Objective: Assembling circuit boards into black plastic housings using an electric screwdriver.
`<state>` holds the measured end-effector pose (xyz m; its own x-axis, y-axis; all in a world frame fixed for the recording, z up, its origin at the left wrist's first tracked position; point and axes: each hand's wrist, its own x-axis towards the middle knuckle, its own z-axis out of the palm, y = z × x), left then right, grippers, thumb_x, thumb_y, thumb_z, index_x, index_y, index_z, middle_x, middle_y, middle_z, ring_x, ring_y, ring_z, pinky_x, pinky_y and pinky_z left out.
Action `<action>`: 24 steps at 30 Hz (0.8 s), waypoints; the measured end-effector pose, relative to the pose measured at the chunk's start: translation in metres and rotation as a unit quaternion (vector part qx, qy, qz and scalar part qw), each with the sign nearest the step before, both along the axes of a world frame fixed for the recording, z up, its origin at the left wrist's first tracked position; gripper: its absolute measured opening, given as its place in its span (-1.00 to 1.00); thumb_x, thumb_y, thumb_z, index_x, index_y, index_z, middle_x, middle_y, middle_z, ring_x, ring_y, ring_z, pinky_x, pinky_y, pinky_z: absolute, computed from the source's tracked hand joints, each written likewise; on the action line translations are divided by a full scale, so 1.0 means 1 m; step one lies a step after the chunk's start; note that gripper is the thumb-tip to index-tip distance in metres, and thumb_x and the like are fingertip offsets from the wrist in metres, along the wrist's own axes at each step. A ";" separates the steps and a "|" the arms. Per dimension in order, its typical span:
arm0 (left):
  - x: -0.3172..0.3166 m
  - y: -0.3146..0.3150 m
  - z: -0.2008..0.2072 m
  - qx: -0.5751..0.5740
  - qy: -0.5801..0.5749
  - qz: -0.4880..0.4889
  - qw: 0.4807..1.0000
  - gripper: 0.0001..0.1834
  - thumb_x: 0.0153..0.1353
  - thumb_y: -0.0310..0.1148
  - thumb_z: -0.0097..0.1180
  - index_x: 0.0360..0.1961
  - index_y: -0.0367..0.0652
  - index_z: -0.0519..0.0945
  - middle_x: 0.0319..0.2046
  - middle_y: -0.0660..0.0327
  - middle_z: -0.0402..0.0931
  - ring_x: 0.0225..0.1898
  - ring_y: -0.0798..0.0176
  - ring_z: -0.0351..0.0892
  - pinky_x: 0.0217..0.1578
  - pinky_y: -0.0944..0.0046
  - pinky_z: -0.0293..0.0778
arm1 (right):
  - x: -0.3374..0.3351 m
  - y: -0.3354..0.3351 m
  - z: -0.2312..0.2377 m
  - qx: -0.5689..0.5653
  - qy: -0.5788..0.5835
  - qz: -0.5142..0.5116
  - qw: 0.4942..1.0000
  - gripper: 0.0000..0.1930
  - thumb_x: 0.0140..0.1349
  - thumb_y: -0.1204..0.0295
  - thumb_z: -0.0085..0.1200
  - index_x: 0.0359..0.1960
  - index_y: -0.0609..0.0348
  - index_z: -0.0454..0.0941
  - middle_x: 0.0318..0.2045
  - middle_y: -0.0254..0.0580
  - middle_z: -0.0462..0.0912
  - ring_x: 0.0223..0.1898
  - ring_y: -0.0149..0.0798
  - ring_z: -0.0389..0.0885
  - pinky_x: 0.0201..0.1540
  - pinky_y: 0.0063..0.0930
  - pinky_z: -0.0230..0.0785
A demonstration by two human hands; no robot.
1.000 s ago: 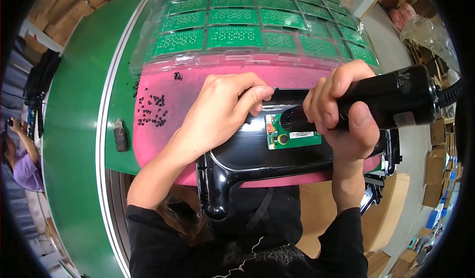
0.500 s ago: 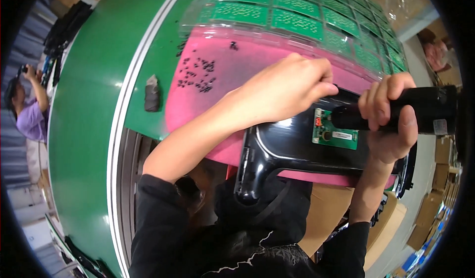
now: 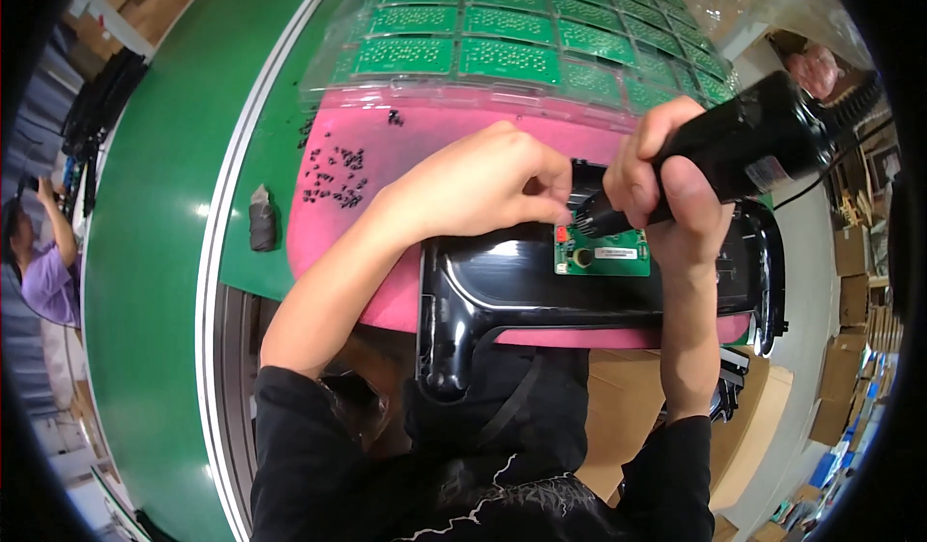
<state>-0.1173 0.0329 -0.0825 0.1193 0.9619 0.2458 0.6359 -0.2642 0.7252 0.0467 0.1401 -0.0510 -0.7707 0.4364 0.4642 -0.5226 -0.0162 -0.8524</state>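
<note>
My right hand [image 3: 676, 180] is wrapped around a black electric screwdriver [image 3: 758, 137], tilted so that its tip points down at the far left corner of a green circuit board [image 3: 618, 264]. The board lies in a glossy black plastic housing [image 3: 560, 301] in front of me. Beside the screwdriver's tip, my left hand [image 3: 488, 180] is closed in a pinch at that corner. Whatever its fingertips hold, if anything, is hidden. A small red part and a white label show on the board.
The housing rests on a pink mat [image 3: 381, 127] with several small black screws [image 3: 338, 175] scattered at its left. Behind are clear trays of green boards [image 3: 507, 57]. A dark wrapped object [image 3: 262, 225] stands left on the green table [image 3: 145, 252]. Far left is another person [image 3: 48, 272].
My left fingers have come down to the board's far left corner. The screwdriver has swung from nearly level to tilted, its tip now beside them. The whole view has shifted a little.
</note>
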 end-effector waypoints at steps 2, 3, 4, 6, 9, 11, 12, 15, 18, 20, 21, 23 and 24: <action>0.003 -0.002 0.002 -0.028 0.005 0.011 1.000 -0.78 0.10 -0.30 0.31 -0.40 -0.27 0.63 -0.47 0.08 0.64 -0.38 0.04 0.65 -0.29 0.14 0.51 | 0.002 0.001 0.002 0.032 -0.022 -0.016 0.999 -0.71 0.20 0.29 0.18 -0.30 0.26 0.40 -0.67 -0.35 0.39 -0.70 -0.50 0.31 -0.62 -0.59 0.18; 0.005 -0.003 0.000 -0.029 0.012 0.015 0.999 -0.78 0.11 -0.28 0.30 -0.39 -0.25 0.64 -0.46 0.07 0.64 -0.38 0.02 0.65 -0.29 0.12 0.51 | 0.003 0.000 0.002 0.060 -0.046 -0.024 0.997 -0.62 0.22 0.16 0.17 -0.26 0.22 0.34 -0.69 -0.38 0.32 -0.71 -0.50 0.25 -0.61 -0.55 0.14; 0.005 -0.002 -0.002 -0.028 0.012 0.013 0.999 -0.78 0.11 -0.28 0.30 -0.39 -0.25 0.64 -0.46 0.07 0.64 -0.38 0.02 0.65 -0.29 0.12 0.51 | 0.003 -0.002 0.002 0.064 -0.044 -0.030 0.997 -0.62 0.22 0.15 0.16 -0.26 0.22 0.35 -0.69 -0.38 0.32 -0.70 -0.49 0.25 -0.61 -0.55 0.14; 0.006 -0.003 -0.004 -0.021 0.073 0.022 0.997 -0.79 0.13 -0.25 0.28 -0.38 -0.19 0.66 -0.44 0.09 0.65 -0.36 -0.03 0.64 -0.30 0.08 0.51 | 0.006 0.001 0.003 0.063 -0.037 -0.010 0.997 -0.62 0.22 0.15 0.16 -0.26 0.22 0.35 -0.68 -0.38 0.33 -0.70 -0.49 0.25 -0.61 -0.55 0.14; 0.012 -0.003 -0.001 -0.029 0.124 0.022 0.992 -0.79 0.14 -0.22 0.28 -0.37 -0.14 0.67 -0.43 0.11 0.65 -0.35 -0.06 0.63 -0.31 0.05 0.50 | 0.012 -0.001 0.000 0.054 -0.010 -0.022 0.998 -0.62 0.23 0.14 0.15 -0.26 0.20 0.35 -0.66 -0.39 0.36 -0.69 -0.47 0.27 -0.61 -0.55 0.13; 0.012 -0.004 -0.002 -0.023 0.131 0.017 0.991 -0.77 0.13 -0.19 0.29 -0.38 -0.13 0.67 -0.46 0.13 0.64 -0.36 -0.03 0.64 -0.34 0.06 0.50 | 0.018 -0.003 0.000 0.047 0.000 -0.036 0.998 -0.63 0.23 0.14 0.14 -0.26 0.20 0.35 -0.65 -0.40 0.37 -0.69 -0.47 0.28 -0.59 -0.53 0.15; 0.013 -0.007 -0.001 -0.028 0.133 0.016 0.991 -0.77 0.13 -0.19 0.28 -0.38 -0.13 0.67 -0.46 0.13 0.64 -0.37 -0.01 0.64 -0.36 0.07 0.50 | 0.019 -0.004 0.000 0.047 0.010 -0.045 0.998 -0.62 0.22 0.13 0.14 -0.26 0.19 0.36 -0.64 -0.42 0.36 -0.68 -0.47 0.28 -0.56 -0.51 0.17; 0.013 -0.008 -0.004 -0.002 0.153 0.011 0.988 -0.77 0.15 -0.20 0.27 -0.41 -0.16 0.65 -0.48 0.14 0.62 -0.39 0.02 0.64 -0.40 0.11 0.50 | 0.025 -0.004 0.010 -0.030 0.100 -0.026 0.994 -0.63 0.23 0.09 0.12 -0.28 0.12 0.34 -0.62 -0.46 0.36 -0.68 -0.50 0.30 -0.52 -0.55 0.21; 0.016 -0.005 -0.004 0.062 0.082 -0.013 0.995 -0.78 0.17 -0.24 0.26 -0.40 -0.19 0.64 -0.48 0.15 0.61 -0.41 0.01 0.63 -0.40 0.10 0.50 | 0.039 0.007 0.012 -0.043 0.152 0.038 0.987 -0.58 0.30 0.00 0.08 -0.15 0.09 0.35 -0.53 -0.39 0.44 -0.61 -0.45 0.36 -0.44 -0.47 0.26; 0.018 -0.004 -0.003 0.063 0.037 -0.018 0.997 -0.80 0.18 -0.29 0.25 -0.36 -0.22 0.63 -0.47 0.15 0.61 -0.42 0.02 0.63 -0.40 0.10 0.51 | 0.043 0.012 0.012 -0.024 0.171 0.055 0.984 -0.59 0.29 0.01 0.11 -0.15 0.07 0.35 -0.53 -0.40 0.45 -0.62 -0.46 0.37 -0.44 -0.49 0.25; 0.017 -0.004 -0.005 0.062 0.037 -0.018 0.997 -0.80 0.18 -0.29 0.25 -0.36 -0.22 0.63 -0.47 0.15 0.61 -0.42 0.02 0.63 -0.40 0.10 0.51 | 0.044 0.012 0.011 -0.018 0.177 0.056 0.982 -0.59 0.28 0.01 0.12 -0.15 0.06 0.35 -0.53 -0.41 0.45 -0.61 -0.46 0.37 -0.44 -0.51 0.26; 0.015 -0.003 -0.008 0.083 -0.013 -0.032 0.996 -0.78 0.19 -0.30 0.26 -0.32 -0.26 0.63 -0.48 0.11 0.59 -0.44 0.01 0.63 -0.41 0.11 0.50 | 0.046 0.010 0.011 -0.024 0.186 0.051 0.981 -0.59 0.28 0.00 0.12 -0.15 0.05 0.35 -0.53 -0.43 0.46 -0.61 -0.48 0.39 -0.45 -0.52 0.27; 0.015 -0.003 -0.009 0.082 -0.014 -0.033 0.996 -0.78 0.19 -0.30 0.26 -0.32 -0.26 0.63 -0.48 0.11 0.59 -0.44 0.01 0.63 -0.41 0.11 0.50 | 0.047 0.009 0.011 -0.030 0.195 0.045 0.979 -0.59 0.28 0.00 0.13 -0.15 0.04 0.35 -0.54 -0.45 0.46 -0.60 -0.49 0.41 -0.45 -0.54 0.28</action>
